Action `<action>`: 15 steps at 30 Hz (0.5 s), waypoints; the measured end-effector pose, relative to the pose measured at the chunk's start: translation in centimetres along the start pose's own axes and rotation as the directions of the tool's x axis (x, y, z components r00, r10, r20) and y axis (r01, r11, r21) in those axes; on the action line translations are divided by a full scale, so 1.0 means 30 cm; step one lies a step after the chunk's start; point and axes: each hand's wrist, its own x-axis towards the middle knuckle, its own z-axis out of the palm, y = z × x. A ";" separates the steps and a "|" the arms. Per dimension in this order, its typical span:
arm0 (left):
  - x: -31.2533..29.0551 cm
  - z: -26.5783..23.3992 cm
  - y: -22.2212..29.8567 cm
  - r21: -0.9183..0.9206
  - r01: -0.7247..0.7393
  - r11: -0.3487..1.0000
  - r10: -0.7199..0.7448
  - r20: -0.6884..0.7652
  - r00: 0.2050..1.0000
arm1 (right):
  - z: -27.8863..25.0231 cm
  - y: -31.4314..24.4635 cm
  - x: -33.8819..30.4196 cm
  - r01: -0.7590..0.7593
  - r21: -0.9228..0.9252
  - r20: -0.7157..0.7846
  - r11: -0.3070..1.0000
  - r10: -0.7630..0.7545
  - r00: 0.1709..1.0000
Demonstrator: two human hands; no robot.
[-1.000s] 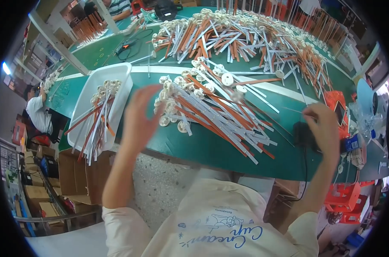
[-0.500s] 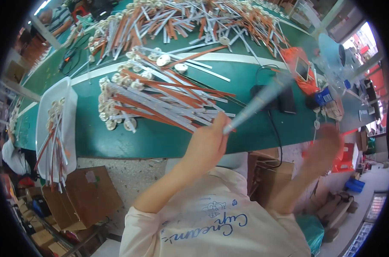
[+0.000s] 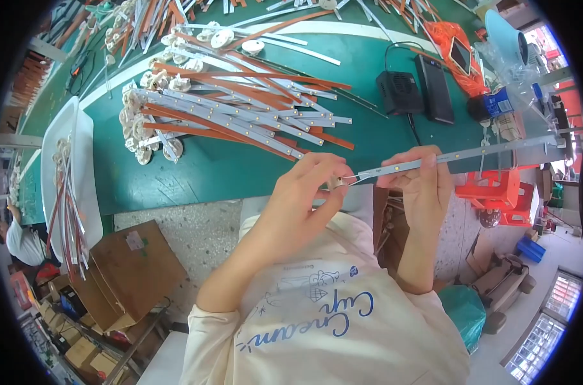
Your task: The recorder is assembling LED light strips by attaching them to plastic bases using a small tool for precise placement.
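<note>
Light strip [image 3: 471, 153] has swung from steep diagonal to near level: long axis now runs past the right hand [image 3: 423, 179], free end rightward, slightly up. Right hand pinches it near its wired end; left hand [image 3: 307, 192], just beside, grips a partly hidden pale fitting [image 3: 337, 183].

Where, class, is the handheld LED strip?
Right of centre in the head view: the LED strip is in the right hand, wired end toward the left hand.

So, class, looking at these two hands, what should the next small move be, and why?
Perhaps the right hand should ease the strip slightly toward the left hand. Thin wires span the gap between the strip's near end and the small pale piece pinched in the left hand, so pulling apart might strain them.
</note>
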 end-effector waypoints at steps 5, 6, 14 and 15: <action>-0.001 -0.007 0.022 -0.106 0.022 0.994 -0.019 0.028 0.999 | 0.054 0.008 -0.012 0.027 0.093 0.076 0.995 -0.034 0.997; -0.002 0.001 0.020 -0.106 0.027 0.994 -0.024 0.028 0.999 | 0.062 0.012 -0.017 0.068 0.026 0.101 0.997 -0.071 0.992; -0.001 0.025 0.006 -0.690 0.074 0.720 -0.182 -0.085 0.980 | 0.094 0.015 -0.012 0.115 0.031 0.084 0.993 -0.117 0.990; -0.002 0.033 0.009 -0.692 0.077 0.718 -0.187 -0.085 0.979 | 0.103 0.013 -0.012 0.119 0.020 0.064 0.993 -0.120 0.991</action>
